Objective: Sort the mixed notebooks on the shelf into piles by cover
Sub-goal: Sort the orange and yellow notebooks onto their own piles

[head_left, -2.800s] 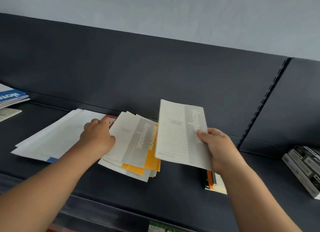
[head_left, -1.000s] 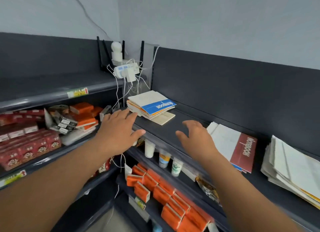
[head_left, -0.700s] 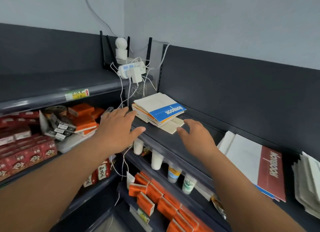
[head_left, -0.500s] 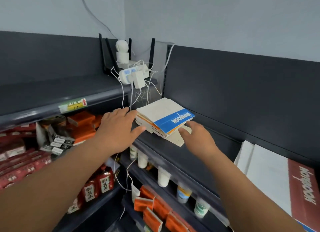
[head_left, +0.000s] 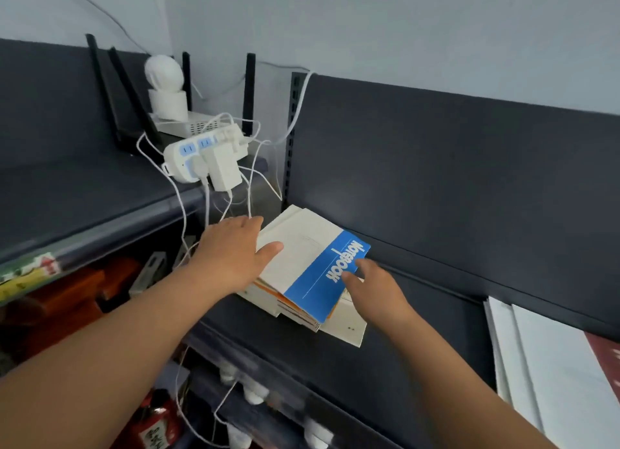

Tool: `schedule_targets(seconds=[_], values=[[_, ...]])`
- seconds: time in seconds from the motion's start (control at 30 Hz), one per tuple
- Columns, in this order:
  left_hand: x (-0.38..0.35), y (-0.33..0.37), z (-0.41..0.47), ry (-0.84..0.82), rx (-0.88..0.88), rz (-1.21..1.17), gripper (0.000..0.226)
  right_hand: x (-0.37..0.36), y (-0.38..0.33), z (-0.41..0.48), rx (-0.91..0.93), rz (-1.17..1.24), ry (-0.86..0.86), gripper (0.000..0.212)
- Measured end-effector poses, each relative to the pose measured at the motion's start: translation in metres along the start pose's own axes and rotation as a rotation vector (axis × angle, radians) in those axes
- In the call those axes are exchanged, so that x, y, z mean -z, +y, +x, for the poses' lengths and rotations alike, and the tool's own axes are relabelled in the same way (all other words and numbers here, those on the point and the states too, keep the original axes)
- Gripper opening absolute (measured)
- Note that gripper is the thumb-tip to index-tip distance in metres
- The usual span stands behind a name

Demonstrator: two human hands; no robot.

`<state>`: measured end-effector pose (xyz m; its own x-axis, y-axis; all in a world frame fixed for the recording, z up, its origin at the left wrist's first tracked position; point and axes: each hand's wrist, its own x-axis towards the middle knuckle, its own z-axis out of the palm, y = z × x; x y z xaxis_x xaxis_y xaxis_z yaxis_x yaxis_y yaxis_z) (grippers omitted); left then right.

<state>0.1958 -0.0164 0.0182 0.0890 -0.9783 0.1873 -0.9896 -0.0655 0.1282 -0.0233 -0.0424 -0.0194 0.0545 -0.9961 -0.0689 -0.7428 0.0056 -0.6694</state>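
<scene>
Left hand (head_left: 235, 250) first: it's spread flat, fingers straight and together, sitting at the left edge of the notebook stack (head_left: 295, 247), with the thumb laid out across the white part of the top cover. Nothing gripped, it's a loose, open palm. Over to the right hand (head_left: 372, 287), at the stack's right side: fingers are relaxed and only slightly bent, and the tips meet the edge of the blue band (head_left: 318, 280) that carries the word "Notebook". No pinch, no curl round anything; whether those tips actually press on the cover, I cannot tell.

And the stack itself lies on the dark shelf (head_left: 419, 331), pushed back near the dark rear panel, with its white-and-blue notebook on top. Orange and white edges peek from under that top cover, and a cream notebook (head_left: 349, 331) juts from the bottom of the stack towards the near edge of the shelf.

Well to the right of the stack, on the same shelf, lies a second pile of notebooks (head_left: 553, 374), pale covers up, with a dark red cover (head_left: 607, 358) at the frame's edge.

Up and left of the stack, a white power strip (head_left: 204, 156) hangs over a neighbouring shelf's edge, white cables trailing down just beside the left hand. Behind the strip stands a router (head_left: 198, 124) with black antennas and a small round white camera (head_left: 164, 89) on top.
</scene>
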Motion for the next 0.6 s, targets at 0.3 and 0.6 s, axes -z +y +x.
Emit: schedule_targets(seconds=[0.3,0.6], values=[[-0.024,-0.024,0.075,-0.24,-0.07,-0.1,0.068,-0.036,-0.021,0.026,-0.34,0.38,0.095,0.037],[-0.03,-0.02,0.079,-0.254,-0.176,-0.178,0.047,-0.039,-0.03,0.029,-0.388,0.37,0.172,0.026]])
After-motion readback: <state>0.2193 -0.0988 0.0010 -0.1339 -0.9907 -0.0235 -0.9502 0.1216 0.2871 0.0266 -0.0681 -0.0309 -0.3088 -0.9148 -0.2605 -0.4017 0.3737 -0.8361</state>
